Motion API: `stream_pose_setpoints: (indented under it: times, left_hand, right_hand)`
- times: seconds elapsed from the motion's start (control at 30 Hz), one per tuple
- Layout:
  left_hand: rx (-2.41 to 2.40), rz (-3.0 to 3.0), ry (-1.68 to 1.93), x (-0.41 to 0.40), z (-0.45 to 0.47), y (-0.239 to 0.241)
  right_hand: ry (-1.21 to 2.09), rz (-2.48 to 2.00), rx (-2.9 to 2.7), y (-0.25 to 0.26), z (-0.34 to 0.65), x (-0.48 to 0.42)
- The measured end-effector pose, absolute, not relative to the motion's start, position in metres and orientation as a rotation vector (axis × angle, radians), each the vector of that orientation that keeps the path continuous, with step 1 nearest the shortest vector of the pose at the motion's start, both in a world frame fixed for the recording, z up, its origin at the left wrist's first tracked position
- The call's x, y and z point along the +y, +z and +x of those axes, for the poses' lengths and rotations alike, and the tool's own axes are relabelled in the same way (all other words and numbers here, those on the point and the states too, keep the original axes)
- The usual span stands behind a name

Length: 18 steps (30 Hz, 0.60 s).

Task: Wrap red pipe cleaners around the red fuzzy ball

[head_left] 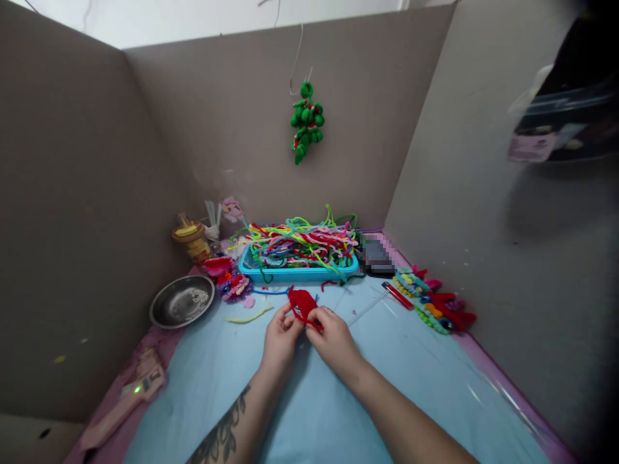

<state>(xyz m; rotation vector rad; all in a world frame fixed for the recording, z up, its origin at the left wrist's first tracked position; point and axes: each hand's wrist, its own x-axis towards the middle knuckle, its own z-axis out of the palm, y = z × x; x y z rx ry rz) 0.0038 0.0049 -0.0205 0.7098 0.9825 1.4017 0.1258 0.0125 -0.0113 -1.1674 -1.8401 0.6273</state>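
Between my two hands is a small red crocheted piece (304, 303), held just above the blue table cover. My left hand (281, 332) pinches its lower left edge, where a red strand loops beside the fingers. On the other side, my right hand (331, 328) grips the lower right edge with the fingers curled in. Whether a hook or needle sits between the fingertips is too small to tell. A blue strand (273, 292) lies just behind the red piece, and a yellow-green yarn scrap (249, 317) lies left of my left hand.
Behind my hands stands a blue tray (300, 275) heaped with yarn ends. To the left are a metal bowl (169, 309) with small white bits and a pink glue gun (126, 409). A red cutter (397, 296), a phone (376, 254) and crocheted pieces (435, 306) lie right.
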Motion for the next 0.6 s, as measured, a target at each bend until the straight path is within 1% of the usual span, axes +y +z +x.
stream_pose_setpoints:
  times: [0.2, 0.37, 0.6]
  left_hand:
    - [1.018, 0.707, 1.426, 0.0039, 0.0039, -0.0203]
    - [0.965, 0.735, 1.405, 0.0032, 0.0072, -0.0179]
    - [1.075, 0.909, 1.464, 0.0081, -0.0002, -0.0143]
  right_hand:
    - [0.561, -1.217, -1.894, -0.0144, 0.1237, 0.0138]
    - [0.569, -1.284, -1.894, -0.0167, 0.1226, 0.0121]
    - [0.642, -1.119, -1.939, -0.012, 0.1308, 0.0136]
